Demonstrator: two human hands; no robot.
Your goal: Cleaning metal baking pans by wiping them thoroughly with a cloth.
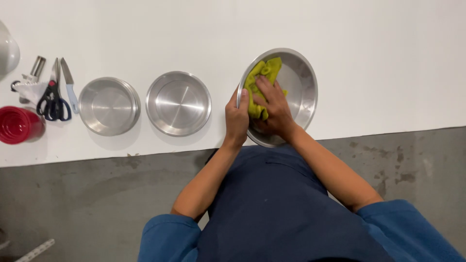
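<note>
Far left edge of white table [369,58]: pale rounded object [7,51], partly cut off. Below it, red cup [17,125] lying near the table's front edge. Just right: small metal tool [36,67], black-handled scissors [52,99], blue-handled knife [70,87], close together.

Next, two steel pans flat on the table, side by side, apart: smaller pan [109,106], then middle pan [178,103].

Left hand [237,119] curled closed over the near-left rim of the tilted steel pan [303,92], thumb on the rim. That pan sits right of the others, at the table's front edge, raised on its left side.

Right hand [274,106] inside the pan, fingers spread and pressed flat on a yellow-green cloth [262,80] against the pan's inner wall.

Grey concrete floor [97,204] below.
</note>
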